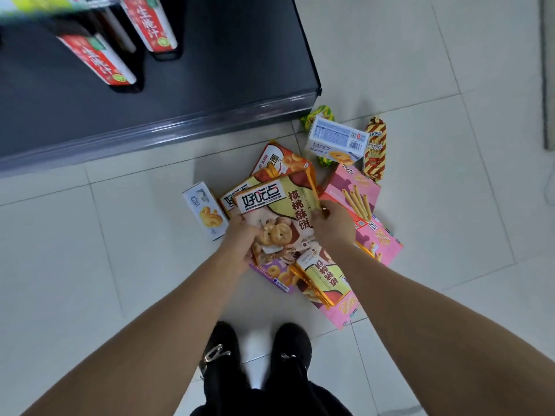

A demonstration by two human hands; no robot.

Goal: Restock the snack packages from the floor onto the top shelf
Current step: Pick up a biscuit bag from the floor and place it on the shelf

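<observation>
While I lean over the tiled floor [120, 235], my left fingers [250, 235] curl round the lower left edge of a big cookie bag [279, 205], and my right fingers [318, 216] pinch its right edge, so both have hold of the same bag. It sits between them, over the heap of snacks on the floor; I cannot tell whether it is clear of the heap. Just under it, peeking out beyond my left fingers, is a second bag [229, 201] of the same kind, and past that an orange-and-white bag [279, 159]. A small white box [205, 210] lies just left of my left fingers. Beside and beyond my right fingers are pink boxes [354, 190], and farther off a white box [336, 139] lies against a striped packet [374, 148] and over a green packet [319, 114]. Nearer to me than my fingers lie a smaller bag [322, 274] and a purple packet [276, 273]. Well beyond my left fingers is a dark shelf [210, 70] with red cartons [99, 60] on it. My black shoes [222, 349] stand below.
</observation>
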